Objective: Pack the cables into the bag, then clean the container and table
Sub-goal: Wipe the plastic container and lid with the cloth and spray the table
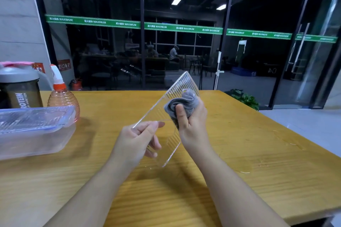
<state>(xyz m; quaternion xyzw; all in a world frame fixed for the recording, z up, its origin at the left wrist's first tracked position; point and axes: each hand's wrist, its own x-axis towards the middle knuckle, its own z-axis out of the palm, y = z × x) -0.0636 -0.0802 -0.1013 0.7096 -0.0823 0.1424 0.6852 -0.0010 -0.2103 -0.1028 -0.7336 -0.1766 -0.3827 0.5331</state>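
Right now two hands work over one yellow wooden table (pixel 230 153). One clear ribbed plastic lid (pixel 166 108) is held tilted above the middle of the table, its lower corner close to the wood. The left hand (pixel 137 140) pinches the lid's near left edge, thumb on top and fingers curled beneath. The right hand (pixel 191 121) is clamped around one bunched grey cloth (pixel 181 104), pressing it against the upper part of the lid. At the left edge of the table sits one clear plastic container (pixel 33 134) with another ribbed lid resting on it. Behind it stand one pink spray bottle (pixel 62 97) and one dark shaker bottle (pixel 20 88). A few wet streaks (pixel 287 142) glisten on the table's right side
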